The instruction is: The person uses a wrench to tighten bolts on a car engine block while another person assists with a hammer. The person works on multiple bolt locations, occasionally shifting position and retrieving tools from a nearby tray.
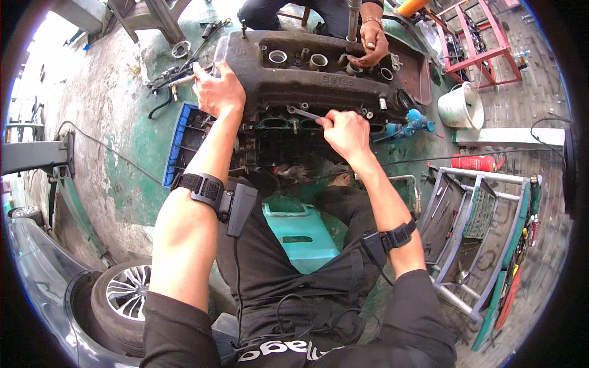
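Right hand [346, 132] clasps a steel wrench [307, 115] against the engine's [282, 92] near side, apparently working a fastener; the next stroke needs firm seating. Left hand [219, 89] at engine's left corner, grip unclear.

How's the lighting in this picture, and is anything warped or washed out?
In the head view: pale glare along the upper left edge; the lower part of the engine in deep shadow; the wrench bright enough to read; fisheye bending the tool cart.
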Demonstrator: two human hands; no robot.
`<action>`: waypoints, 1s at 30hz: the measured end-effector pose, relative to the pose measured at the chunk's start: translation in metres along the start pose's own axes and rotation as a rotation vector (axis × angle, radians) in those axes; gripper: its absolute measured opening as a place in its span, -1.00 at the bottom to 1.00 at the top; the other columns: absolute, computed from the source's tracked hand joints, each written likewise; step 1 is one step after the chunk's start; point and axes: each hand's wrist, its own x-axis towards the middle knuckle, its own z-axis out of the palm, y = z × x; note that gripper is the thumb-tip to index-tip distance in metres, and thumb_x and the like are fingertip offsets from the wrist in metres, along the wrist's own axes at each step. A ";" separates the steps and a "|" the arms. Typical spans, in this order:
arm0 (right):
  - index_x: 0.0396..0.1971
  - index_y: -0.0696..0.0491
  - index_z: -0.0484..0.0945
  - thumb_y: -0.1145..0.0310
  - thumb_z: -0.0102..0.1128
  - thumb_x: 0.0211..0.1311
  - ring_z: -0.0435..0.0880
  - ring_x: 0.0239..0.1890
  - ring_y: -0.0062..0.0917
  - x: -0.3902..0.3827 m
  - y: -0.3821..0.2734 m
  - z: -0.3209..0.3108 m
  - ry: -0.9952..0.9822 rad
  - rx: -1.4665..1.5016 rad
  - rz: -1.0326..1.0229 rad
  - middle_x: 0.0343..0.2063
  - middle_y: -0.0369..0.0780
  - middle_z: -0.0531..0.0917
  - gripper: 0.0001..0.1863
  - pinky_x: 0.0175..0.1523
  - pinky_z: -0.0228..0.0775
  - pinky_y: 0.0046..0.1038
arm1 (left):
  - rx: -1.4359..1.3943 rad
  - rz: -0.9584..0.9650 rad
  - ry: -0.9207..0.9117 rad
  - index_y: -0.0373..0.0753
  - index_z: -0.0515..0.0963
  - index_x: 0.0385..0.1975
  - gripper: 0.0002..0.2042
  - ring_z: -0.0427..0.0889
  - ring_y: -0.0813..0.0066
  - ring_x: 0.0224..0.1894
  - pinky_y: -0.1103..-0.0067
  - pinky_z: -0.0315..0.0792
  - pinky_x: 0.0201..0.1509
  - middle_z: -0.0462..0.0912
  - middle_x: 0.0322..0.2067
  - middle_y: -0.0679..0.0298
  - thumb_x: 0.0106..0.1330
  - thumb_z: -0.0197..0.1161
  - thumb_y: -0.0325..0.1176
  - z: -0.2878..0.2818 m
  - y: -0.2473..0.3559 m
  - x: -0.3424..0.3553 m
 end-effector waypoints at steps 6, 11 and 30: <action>-0.61 0.01 0.54 0.25 0.23 0.14 0.66 -0.54 -0.33 0.017 -0.032 -0.024 0.174 -0.422 -0.501 -0.62 -0.18 0.62 -0.78 -0.45 0.47 -0.29 | 0.011 -0.009 -0.024 -0.26 0.30 0.23 -0.42 0.47 0.02 0.15 0.24 0.34 0.19 0.52 0.09 -0.04 0.31 0.03 -0.01 -0.002 0.000 -0.001; -0.53 0.05 0.58 0.20 0.27 0.21 0.53 -0.69 -0.31 -0.027 -0.035 0.001 0.312 0.142 -0.163 -0.68 -0.13 0.55 -0.76 -0.56 0.30 -0.31 | -0.006 -0.014 -0.021 -0.25 0.31 0.23 -0.42 0.48 0.00 0.12 0.23 0.36 0.16 0.53 0.06 -0.06 0.30 0.03 -0.02 -0.001 0.000 0.001; -0.42 0.03 0.35 0.16 -0.07 0.48 0.21 -0.74 -0.74 -0.058 -0.103 0.118 0.143 1.702 0.786 -0.67 -0.40 0.31 -0.70 -0.69 0.03 -0.61 | 0.012 0.001 -0.052 -0.24 0.33 0.23 -0.44 0.50 0.01 0.12 0.25 0.36 0.17 0.53 0.07 -0.05 0.31 0.04 -0.03 -0.003 0.001 0.001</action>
